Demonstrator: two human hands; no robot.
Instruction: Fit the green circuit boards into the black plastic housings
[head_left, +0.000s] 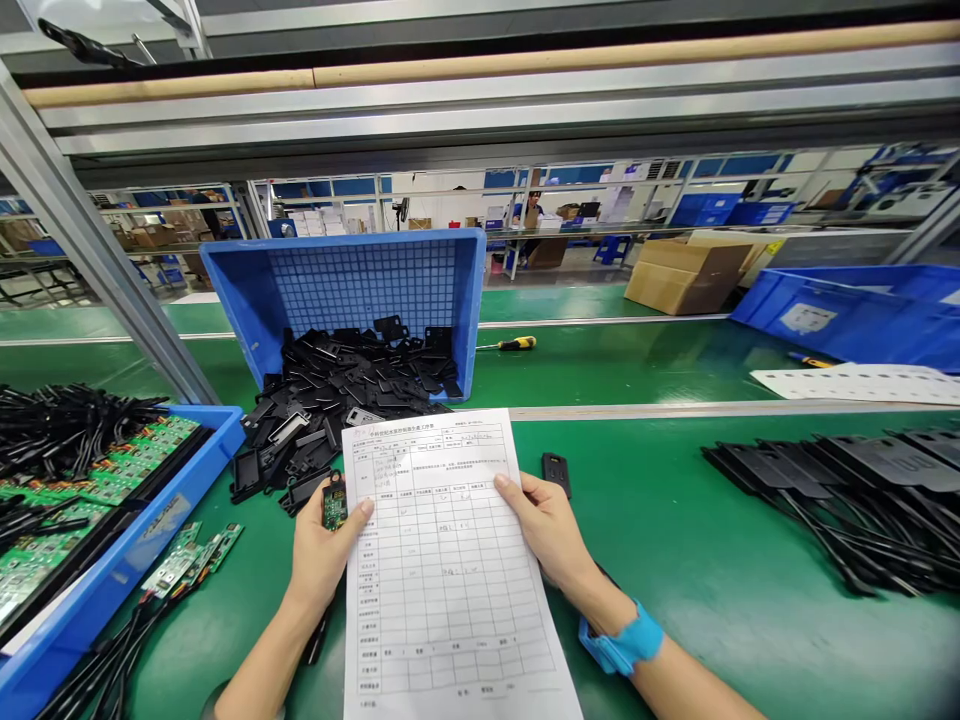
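The left hand (324,553) is pinching the left edge of a printed form (442,570), thumb on top, while also gripping a small green circuit board (334,503); the right hand (550,527) is pinching the sheet's right edge. The form is lying over the green worktop (675,560), its gridded print too small to read. Black plastic parts (337,385) are spilling from a tipped blue bin (352,285) just behind; open worktop is lying to the right.
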